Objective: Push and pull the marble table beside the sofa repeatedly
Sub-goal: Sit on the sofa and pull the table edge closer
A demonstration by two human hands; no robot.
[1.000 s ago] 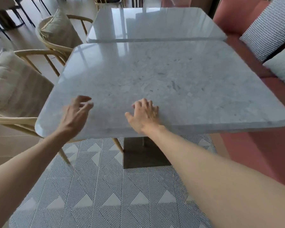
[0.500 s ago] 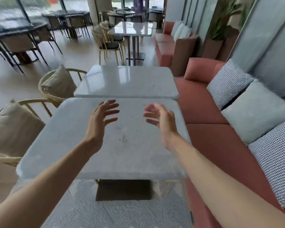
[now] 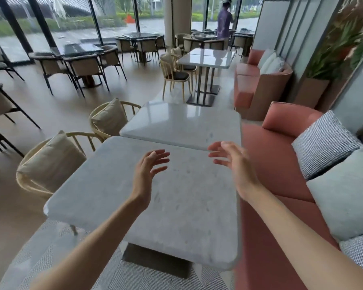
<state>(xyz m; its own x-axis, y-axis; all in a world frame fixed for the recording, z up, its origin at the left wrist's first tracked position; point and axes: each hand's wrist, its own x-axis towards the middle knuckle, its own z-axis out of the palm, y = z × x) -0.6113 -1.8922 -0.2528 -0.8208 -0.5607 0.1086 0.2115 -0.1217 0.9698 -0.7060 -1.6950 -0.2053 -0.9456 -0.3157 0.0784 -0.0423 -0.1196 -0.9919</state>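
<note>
The grey marble table (image 3: 105,185) stands in front of me on a dark pedestal base, its right edge against the pink sofa (image 3: 277,164). My left hand (image 3: 149,166) hovers above the middle of the tabletop, fingers spread and straight, holding nothing. My right hand (image 3: 233,160) floats above the table's far right part with its fingers spread, palm turned inward, touching nothing. A second marble table (image 3: 182,124) butts against the far edge of the near one.
Two wooden chairs with beige cushions (image 3: 48,164) (image 3: 111,118) line the table's left side. Checked and pale cushions (image 3: 323,143) lie on the sofa at right. More tables and chairs fill the room beyond; a person (image 3: 224,19) stands by the far windows. A patterned rug (image 3: 50,243) lies below.
Both hands have lifted off the near table edge and now hover spread over the tabletop. The view has tilted up and backed away, showing the room.
</note>
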